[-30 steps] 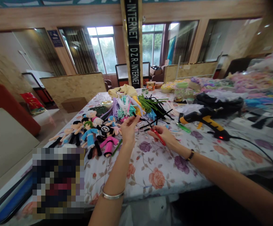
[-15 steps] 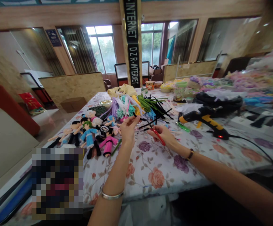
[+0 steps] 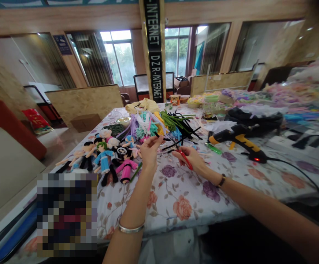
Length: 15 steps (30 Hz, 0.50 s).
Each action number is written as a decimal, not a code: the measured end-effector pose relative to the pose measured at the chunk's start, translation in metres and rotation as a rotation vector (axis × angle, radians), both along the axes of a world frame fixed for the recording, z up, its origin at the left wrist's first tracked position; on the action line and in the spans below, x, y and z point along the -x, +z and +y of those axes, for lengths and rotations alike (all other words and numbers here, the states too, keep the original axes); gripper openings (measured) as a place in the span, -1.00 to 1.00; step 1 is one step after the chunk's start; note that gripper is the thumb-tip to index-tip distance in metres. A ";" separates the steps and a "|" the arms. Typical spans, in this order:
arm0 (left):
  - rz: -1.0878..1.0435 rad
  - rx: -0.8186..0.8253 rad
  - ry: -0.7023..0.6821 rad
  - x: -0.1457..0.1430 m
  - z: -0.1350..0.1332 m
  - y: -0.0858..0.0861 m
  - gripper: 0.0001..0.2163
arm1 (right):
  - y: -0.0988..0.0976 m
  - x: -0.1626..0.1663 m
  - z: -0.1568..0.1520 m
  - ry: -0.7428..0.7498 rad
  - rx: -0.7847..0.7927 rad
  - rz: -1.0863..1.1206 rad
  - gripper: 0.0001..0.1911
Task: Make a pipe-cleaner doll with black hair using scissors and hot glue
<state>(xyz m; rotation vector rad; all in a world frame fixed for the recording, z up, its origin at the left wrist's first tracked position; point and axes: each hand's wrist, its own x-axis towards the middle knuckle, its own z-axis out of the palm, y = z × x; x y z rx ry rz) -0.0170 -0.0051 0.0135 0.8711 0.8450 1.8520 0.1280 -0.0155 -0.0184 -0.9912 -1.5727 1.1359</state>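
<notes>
My left hand [image 3: 149,151] pinches a short black fuzzy stem, a pipe cleaner [image 3: 157,135], between thumb and fingertips. Red-handled scissors [image 3: 186,160] are held in my right hand [image 3: 192,158], their blades pointing up and left towards the pinched stem. Whether the blades touch it I cannot tell. Behind my hands lie black pipe cleaners [image 3: 193,132] and green pipe cleaners [image 3: 173,119] in a loose bundle. Left of my left hand are several small fuzzy dolls, one in a pink robe [image 3: 126,169] and one in blue [image 3: 104,161].
A black and yellow glue gun [image 3: 240,141] with a red light lies to the right, its cord running off the table's right side. Near its nozzle is a green-handled tool [image 3: 213,148]. A black bag [image 3: 269,119] and colourful piled material [image 3: 293,95] stand behind. Flowered cloth [image 3: 175,198] covers the table.
</notes>
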 end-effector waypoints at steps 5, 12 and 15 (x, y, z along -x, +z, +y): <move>-0.002 -0.004 -0.009 0.000 0.000 0.000 -0.67 | 0.001 0.000 0.000 -0.004 -0.014 -0.027 -0.56; 0.007 0.000 -0.011 0.000 0.000 0.000 -0.68 | 0.000 0.000 -0.002 -0.010 0.007 -0.050 -0.56; 0.003 -0.006 -0.014 0.000 -0.001 0.001 -0.69 | -0.002 0.000 0.000 -0.014 -0.014 -0.041 -0.57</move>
